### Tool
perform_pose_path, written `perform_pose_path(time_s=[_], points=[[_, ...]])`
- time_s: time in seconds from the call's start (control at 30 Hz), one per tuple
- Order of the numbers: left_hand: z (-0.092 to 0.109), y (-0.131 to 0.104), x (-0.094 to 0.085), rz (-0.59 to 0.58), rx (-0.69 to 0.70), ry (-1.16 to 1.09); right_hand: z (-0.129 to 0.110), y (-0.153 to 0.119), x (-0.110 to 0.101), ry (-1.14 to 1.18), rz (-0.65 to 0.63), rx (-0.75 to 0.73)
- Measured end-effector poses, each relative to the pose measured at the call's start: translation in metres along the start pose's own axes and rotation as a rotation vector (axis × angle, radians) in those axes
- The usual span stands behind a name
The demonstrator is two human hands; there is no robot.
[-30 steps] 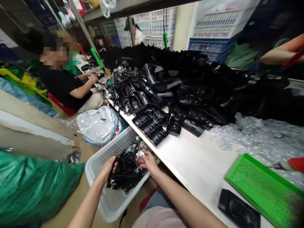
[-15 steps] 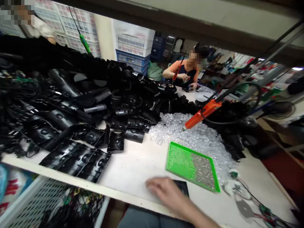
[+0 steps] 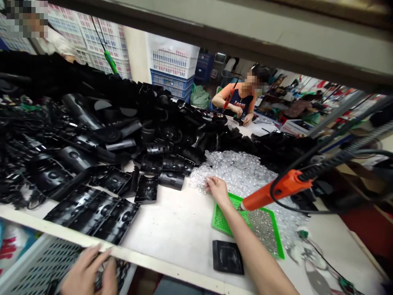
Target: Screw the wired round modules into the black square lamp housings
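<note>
My right hand reaches across the table to the left edge of a heap of clear plastic pieces; its fingers are pinched together, and what they hold is too small to name. Below that arm lies a black square part. A green tray of small metal pieces is partly hidden by the forearm. At the lower left, my left hand is over the crate of cables, its fingers apart and slightly blurred. An orange electric screwdriver hangs above the tray.
Black housings lie in a row near the front edge, with a big pile of black parts behind. A white crate stands below the table. Cables and discs lie at right. Two people sit across.
My right hand has moved forward from near the table's front edge to the clear pieces. My left hand has come into view at the lower left. The orange screwdriver has swung nearer.
</note>
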State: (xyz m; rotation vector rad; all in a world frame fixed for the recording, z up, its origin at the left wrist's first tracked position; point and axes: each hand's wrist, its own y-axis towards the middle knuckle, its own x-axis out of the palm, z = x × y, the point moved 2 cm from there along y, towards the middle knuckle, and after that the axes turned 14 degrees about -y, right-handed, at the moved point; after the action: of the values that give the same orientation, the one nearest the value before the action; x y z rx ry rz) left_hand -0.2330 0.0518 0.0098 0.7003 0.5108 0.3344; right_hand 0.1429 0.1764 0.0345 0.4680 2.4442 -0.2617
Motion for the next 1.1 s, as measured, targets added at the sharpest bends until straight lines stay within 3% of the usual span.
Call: perform_pose_path(time_s=[0.1, 0.23, 0.3, 0.4, 0.47, 0.5, 0.57, 0.67, 0.73, 0.77, 0.87, 0.97, 1.1], points=[[0.048, 0.021, 0.059, -0.175, -0.138, -0.204, -0.008, -0.032, -0.001, 0.226, -0.096, 0.016], [0.09, 0.036, 0.122, -0.415, -0.57, -0.536, -0.015, -0.088, -0.01, 0.409, -0.21, 0.026], [0.102, 0.034, 0.142, -0.534, -0.724, -0.695, -0.012, -0.111, -0.017, 0.466, -0.261, 0.038], [0.115, 0.026, 0.158, -0.66, -0.828, -0.871, 0.0, -0.133, -0.029, 0.453, -0.289, 0.053], [0.122, 0.017, 0.162, -0.688, -0.892, -0.899, 0.012, -0.145, -0.039, 0.302, -0.175, 0.004], [0.124, 0.011, 0.163, -0.692, -0.931, -0.897, 0.017, -0.153, -0.045, 0.176, -0.072, -0.076], [0.129, -0.005, 0.163, -0.715, -1.018, -0.902, 0.024, -0.175, -0.056, -0.154, 0.133, -0.374], [0.138, -0.033, 0.159, -0.871, -1.129, -0.97, 0.034, -0.215, -0.062, -0.588, 0.245, -0.862], [0.144, -0.047, 0.154, -1.008, -1.079, -0.959, 0.045, -0.233, -0.066, -0.702, 0.271, -0.962], [0.146, -0.051, 0.152, -1.046, -0.983, -0.897, 0.051, -0.236, -0.069, -0.715, 0.296, -0.951], [0.149, -0.048, 0.154, -1.007, -0.492, -0.561, 0.068, -0.231, -0.075, -0.685, 0.342, -0.908], [0.15, -0.042, 0.167, -1.01, -0.083, -0.316, 0.08, -0.214, -0.075, -0.609, 0.323, -0.986], [0.143, -0.042, 0.183, -1.116, 0.092, -0.203, 0.09, -0.199, -0.071, -0.512, 0.258, -1.007]])
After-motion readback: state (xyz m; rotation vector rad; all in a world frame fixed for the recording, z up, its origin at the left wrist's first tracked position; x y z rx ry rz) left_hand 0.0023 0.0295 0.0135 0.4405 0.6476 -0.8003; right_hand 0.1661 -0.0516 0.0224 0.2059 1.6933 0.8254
